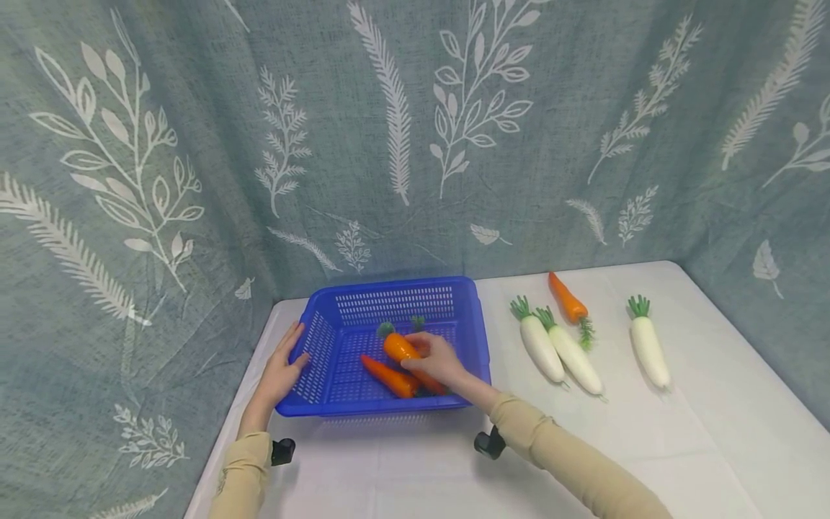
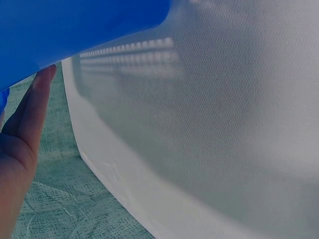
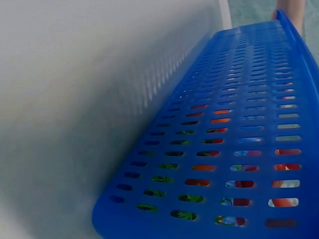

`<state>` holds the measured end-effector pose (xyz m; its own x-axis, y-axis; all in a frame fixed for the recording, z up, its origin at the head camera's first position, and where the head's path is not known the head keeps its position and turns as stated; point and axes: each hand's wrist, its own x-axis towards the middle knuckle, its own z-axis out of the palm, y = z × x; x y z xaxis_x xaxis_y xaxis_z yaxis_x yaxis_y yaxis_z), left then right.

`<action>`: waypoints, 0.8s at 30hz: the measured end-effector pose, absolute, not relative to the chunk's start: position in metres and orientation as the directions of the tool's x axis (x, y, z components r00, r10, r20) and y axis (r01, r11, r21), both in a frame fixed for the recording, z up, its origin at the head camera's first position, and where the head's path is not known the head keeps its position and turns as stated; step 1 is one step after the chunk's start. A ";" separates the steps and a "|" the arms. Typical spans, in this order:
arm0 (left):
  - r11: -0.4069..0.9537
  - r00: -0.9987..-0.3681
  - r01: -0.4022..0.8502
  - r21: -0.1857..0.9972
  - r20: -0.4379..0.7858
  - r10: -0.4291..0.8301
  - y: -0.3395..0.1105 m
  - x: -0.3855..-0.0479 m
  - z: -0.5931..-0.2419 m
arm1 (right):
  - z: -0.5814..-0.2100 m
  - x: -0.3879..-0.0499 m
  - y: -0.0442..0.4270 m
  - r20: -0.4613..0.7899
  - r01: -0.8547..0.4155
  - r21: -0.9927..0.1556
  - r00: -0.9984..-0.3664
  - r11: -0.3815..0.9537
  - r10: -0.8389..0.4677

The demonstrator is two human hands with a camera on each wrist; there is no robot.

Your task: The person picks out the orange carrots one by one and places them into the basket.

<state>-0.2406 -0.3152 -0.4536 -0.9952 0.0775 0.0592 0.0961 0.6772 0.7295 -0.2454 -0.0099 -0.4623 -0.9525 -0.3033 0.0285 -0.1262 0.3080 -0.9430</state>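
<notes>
A blue plastic basket point(image 1: 382, 406) with slotted walls sits on the table. My left hand point(image 1: 283, 369) rests against its left rim with fingers extended; the left wrist view shows those fingers point(image 2: 36, 112) touching the basket's blue edge. Inside the basket, my right hand point(image 1: 439, 360) grips an orange carrot point(image 1: 398, 347) with a green top, thumb on the near side and fingers on the far side. Another carrot point(image 1: 391, 377) lies just left of it. A green carrot top point(image 1: 418, 322) shows behind, its body mostly hidden by my hand. In the right wrist view, the slotted wall point(image 3: 239, 134) hides the right hand.
Right of the basket, two white radishes point(image 1: 541, 349) point(image 1: 576, 358) lie side by side, with a carrot point(image 1: 567, 298) behind them. Farther right lies another white radish point(image 1: 650, 352). A leaf-patterned curtain point(image 1: 415, 238) hangs along the back of the white table point(image 1: 661, 447).
</notes>
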 end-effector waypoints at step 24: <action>0.680 -0.996 0.088 0.728 0.055 0.070 -0.314 -0.239 -0.452 | -0.465 -0.244 -0.010 -0.011 -0.173 -0.888 -0.918 0.426 -0.396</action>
<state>-0.2390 -0.3138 -0.4521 -0.9960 0.0701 0.0551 0.0881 0.6801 0.7278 -0.2442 -0.0105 -0.4650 -0.9182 -0.3959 -0.0106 -0.1733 0.4256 -0.8882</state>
